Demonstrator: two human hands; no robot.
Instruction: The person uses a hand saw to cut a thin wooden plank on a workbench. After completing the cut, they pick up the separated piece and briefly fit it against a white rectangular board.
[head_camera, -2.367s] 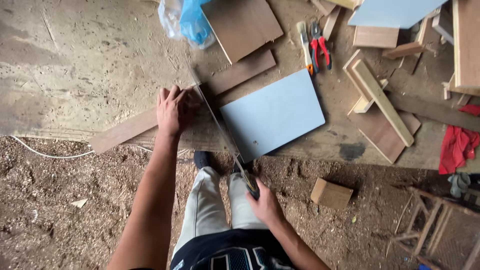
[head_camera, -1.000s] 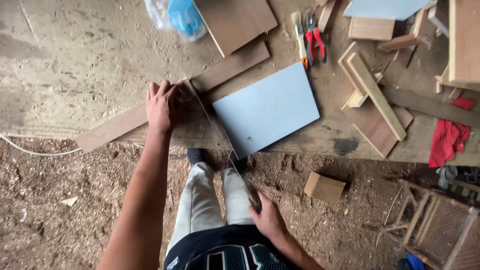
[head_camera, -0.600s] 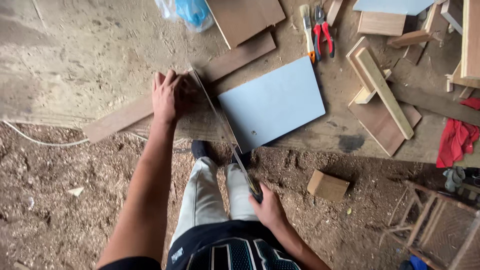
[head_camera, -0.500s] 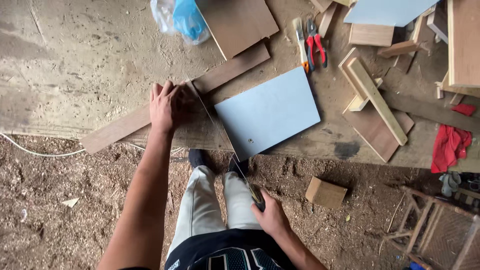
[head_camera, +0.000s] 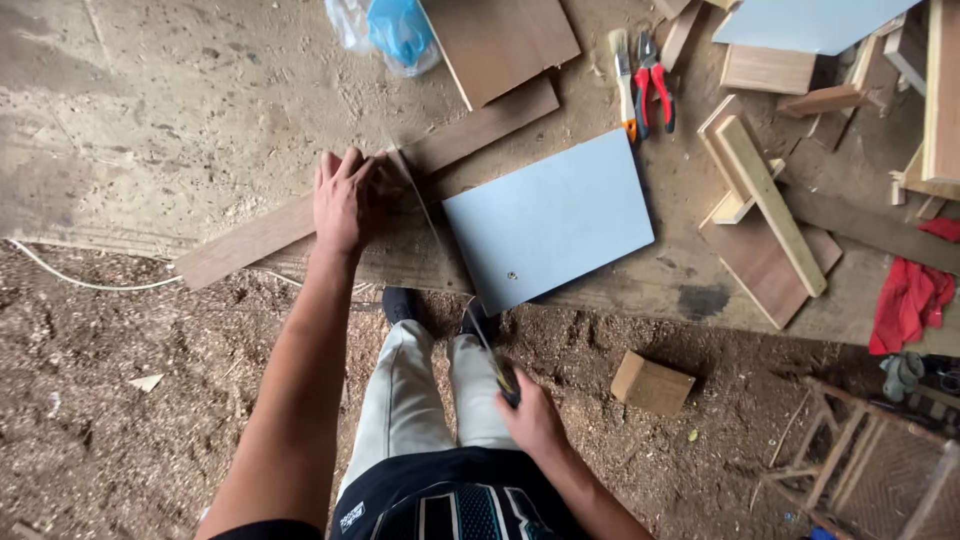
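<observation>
My left hand (head_camera: 347, 200) presses flat on a long brown wooden plank (head_camera: 480, 130) that lies slantwise across the low workbench (head_camera: 200, 110). My right hand (head_camera: 532, 420) grips the handle of a hand saw (head_camera: 440, 250), down near my hip. The saw's thin blade runs up from the handle to the plank, meeting it just right of my left hand. My legs in light trousers stand between the two hands.
A pale blue panel (head_camera: 550, 220) lies right of the saw. Red pliers (head_camera: 655, 85), a brush (head_camera: 624, 75), a blue plastic bag (head_camera: 400, 30), wood offcuts (head_camera: 770, 200) and a red cloth (head_camera: 905, 300) sit on the bench. A wood block (head_camera: 652, 383) lies in the sawdust.
The saw has been going back and forth across the plank; my right hand shifts along the blade's line. My left hand stays pressed on the plank.
</observation>
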